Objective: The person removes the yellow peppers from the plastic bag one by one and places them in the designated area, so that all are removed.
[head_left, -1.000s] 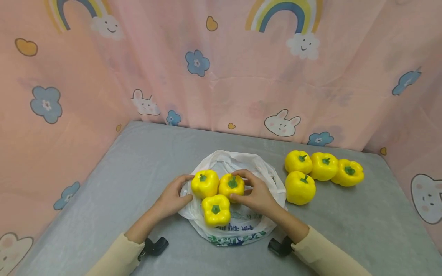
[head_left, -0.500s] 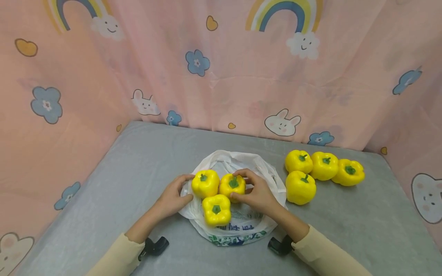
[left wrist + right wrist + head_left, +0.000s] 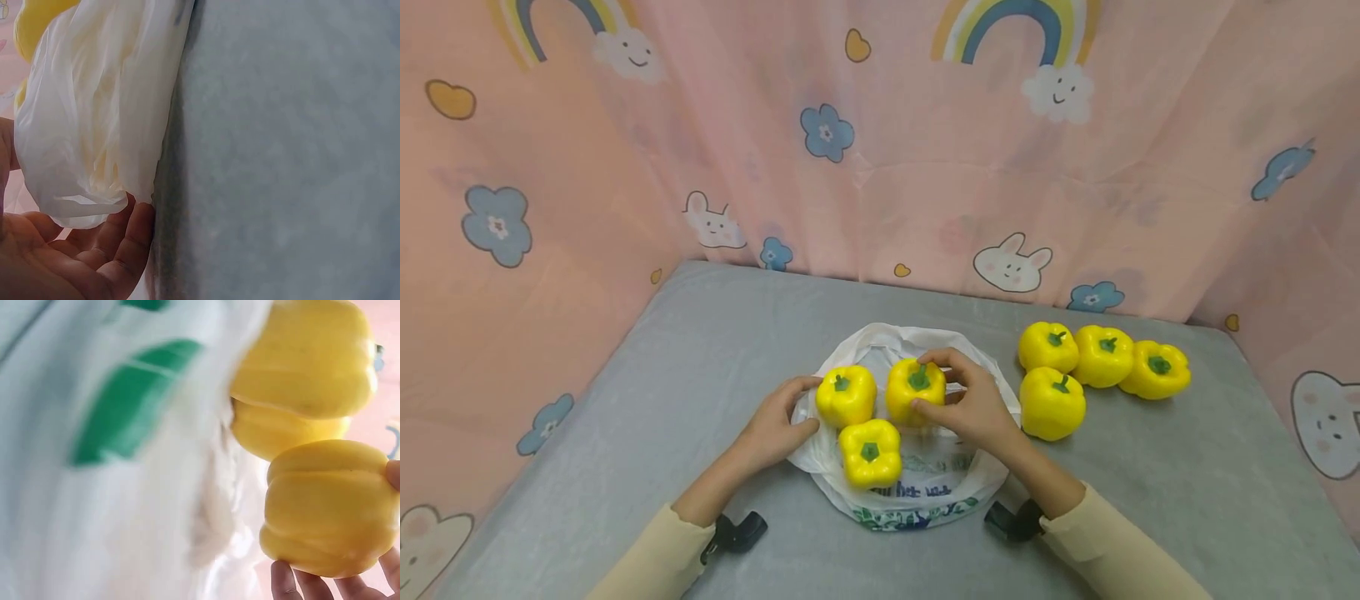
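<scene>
In the head view a white plastic bag [image 3: 917, 508] with green and blue print lies with its mouth wide. My left hand [image 3: 778, 423] holds the bag's left side, fingertips at the plastic in the left wrist view. My right hand [image 3: 973, 404] grips a yellow bell pepper [image 3: 910, 398] by its right side, raised over the bag's opening with its green stem up. Two more yellow peppers are in the left part of the bag: one rear pepper [image 3: 842, 404] beside my left fingers and one front pepper [image 3: 859, 467]. The right wrist view shows the held pepper [image 3: 328, 506] between thumb and fingers.
Right of the bag, several yellow bell peppers [image 3: 1103, 358] sit close together on the grey cloth-covered table [image 3: 722, 333]. One pepper [image 3: 1047, 408] is nearest the bag's rim. A pink printed curtain [image 3: 880, 200] hangs behind and at both sides.
My right hand has drawn its pepper up and to the right, apart from the other two in the bag. My left hand stays in place.
</scene>
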Demonstrator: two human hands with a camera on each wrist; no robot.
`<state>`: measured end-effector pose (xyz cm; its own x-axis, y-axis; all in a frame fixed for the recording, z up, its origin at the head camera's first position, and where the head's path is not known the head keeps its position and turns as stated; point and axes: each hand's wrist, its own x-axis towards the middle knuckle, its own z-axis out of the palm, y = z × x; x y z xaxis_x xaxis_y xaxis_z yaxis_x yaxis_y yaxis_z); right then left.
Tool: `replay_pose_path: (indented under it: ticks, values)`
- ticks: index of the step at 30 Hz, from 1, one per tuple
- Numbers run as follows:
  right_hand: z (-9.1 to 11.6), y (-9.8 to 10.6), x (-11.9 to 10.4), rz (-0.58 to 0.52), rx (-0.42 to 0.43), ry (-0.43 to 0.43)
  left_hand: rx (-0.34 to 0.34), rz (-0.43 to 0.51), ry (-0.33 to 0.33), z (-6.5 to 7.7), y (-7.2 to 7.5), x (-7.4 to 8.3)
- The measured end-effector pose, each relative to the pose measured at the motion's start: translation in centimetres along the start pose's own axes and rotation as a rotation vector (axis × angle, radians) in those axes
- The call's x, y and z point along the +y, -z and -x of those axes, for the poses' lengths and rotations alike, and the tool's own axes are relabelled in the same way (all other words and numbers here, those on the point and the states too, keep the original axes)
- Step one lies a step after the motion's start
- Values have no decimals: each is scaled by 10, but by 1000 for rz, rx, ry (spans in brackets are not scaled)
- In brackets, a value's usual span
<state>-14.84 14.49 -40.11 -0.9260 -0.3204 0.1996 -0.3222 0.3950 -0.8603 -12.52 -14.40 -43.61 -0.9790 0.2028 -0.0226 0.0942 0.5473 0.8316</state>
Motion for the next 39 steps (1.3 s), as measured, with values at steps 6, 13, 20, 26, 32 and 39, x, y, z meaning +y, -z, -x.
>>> replay_pose_path:
  ticks: [6,13,20,26,32,39]
  values:
    - [0,14,-6,-51,13,25,-3,-6,-5,-1,0,2]
    - [6,35,-13,-4,46,-15,-4,-2,-6,-2,0,3]
    - [17,60,-24,41,81,-60,-4,0,-16,-2,-1,3]
    - [25,80,-31,95,121,-72,1,-14,-7,-2,-1,0]
    - [35,101,-33,164,196,-66,5,-16,-5,-2,0,0]
    - [51,129,-30,192,293,-37,1,-22,1,-3,0,2]
